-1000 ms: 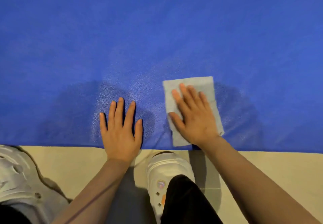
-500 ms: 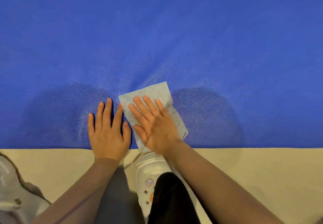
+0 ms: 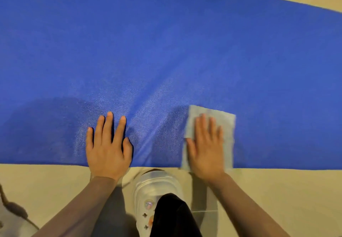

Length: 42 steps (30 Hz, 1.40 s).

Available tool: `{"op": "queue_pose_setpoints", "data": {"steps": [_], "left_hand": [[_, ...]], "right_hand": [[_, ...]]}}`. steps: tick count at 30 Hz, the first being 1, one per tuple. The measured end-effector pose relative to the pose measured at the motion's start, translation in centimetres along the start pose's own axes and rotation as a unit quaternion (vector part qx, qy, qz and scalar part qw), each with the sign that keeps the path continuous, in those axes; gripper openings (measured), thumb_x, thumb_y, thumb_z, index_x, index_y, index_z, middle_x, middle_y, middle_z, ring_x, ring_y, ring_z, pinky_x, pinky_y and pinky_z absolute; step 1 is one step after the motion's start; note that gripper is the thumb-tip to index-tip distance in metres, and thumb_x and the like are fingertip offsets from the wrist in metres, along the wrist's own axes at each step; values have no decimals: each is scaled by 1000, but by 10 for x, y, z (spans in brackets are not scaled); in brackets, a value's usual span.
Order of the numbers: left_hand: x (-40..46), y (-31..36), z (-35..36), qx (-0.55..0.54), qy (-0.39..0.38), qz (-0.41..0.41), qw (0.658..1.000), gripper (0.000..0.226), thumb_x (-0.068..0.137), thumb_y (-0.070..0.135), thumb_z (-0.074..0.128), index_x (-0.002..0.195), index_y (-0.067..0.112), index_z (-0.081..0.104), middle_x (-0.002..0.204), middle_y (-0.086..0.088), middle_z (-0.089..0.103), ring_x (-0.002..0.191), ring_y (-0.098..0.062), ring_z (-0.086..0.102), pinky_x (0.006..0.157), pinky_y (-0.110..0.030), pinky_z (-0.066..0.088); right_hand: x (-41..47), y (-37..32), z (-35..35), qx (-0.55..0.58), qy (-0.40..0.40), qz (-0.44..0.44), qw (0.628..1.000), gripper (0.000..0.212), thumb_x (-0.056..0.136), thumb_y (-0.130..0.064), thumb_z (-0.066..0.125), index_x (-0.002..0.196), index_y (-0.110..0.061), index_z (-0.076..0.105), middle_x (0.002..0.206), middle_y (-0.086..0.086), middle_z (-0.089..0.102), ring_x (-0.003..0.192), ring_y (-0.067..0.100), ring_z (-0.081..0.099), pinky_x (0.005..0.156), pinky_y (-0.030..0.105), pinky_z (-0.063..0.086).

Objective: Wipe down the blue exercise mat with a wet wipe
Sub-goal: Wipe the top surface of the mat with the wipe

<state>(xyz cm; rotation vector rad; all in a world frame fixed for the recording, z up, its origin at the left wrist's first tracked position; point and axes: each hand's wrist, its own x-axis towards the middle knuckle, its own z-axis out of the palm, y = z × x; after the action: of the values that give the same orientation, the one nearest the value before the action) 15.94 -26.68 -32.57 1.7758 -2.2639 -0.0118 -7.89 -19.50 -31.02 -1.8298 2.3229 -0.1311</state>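
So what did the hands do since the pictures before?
The right hand slid the wet wipe left, beside the left hand, then back right along the blue mat. Nothing was picked up or let go. The left hand stays flat on the mat.

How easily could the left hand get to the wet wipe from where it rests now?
Probably yes. The left hand lies flat on the blue exercise mat, with only bare mat between it and the wet wipe. But the right hand presses on most of the wipe.
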Motion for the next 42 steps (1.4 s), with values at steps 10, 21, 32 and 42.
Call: {"op": "queue_pose_setpoints", "data": {"steps": [10, 21, 32, 42], "left_hand": [[3, -2, -3, -8, -21, -4, 1000, 54, 95, 33, 33, 141, 12, 53, 149, -20, 45, 140, -36, 36, 115, -52, 20], [6, -2, -3, 12, -69, -4, 998, 56, 96, 34, 29, 145, 13, 48, 151, -20, 42, 141, -37, 34, 114, -55, 20], [6, -3, -6, -9, -91, -7, 996, 58, 97, 41, 30, 144, 13, 49, 151, -17, 43, 142, -34, 31, 115, -53, 19], [18, -2, -24, -8, -241, -7, 970, 84, 92, 75, 7, 153, 25, 33, 161, -11, 25, 146, -30, 16, 114, -41, -2]], "right_hand": [[124, 30, -13, 14, -35, -34, 999, 69, 96, -53, 23, 155, -18, 23, 163, 4, 16, 150, 27, 15, 120, 50, 12], [109, -42, 0, 3, 19, -26, 999, 63, 99, -40, 27, 146, 0, 39, 153, 22, 35, 140, 44, 33, 112, 59, 31], [89, 76, -20, -12, -43, 71, 996, 80, 94, -65, 7, 155, -15, 19, 163, 8, 13, 150, 28, 12, 120, 52, 12], [46, -50, 8, 19, -31, -48, 998, 70, 102, -54, 13, 151, -9, 34, 158, 14, 28, 146, 38, 22, 117, 52, 11]]}}
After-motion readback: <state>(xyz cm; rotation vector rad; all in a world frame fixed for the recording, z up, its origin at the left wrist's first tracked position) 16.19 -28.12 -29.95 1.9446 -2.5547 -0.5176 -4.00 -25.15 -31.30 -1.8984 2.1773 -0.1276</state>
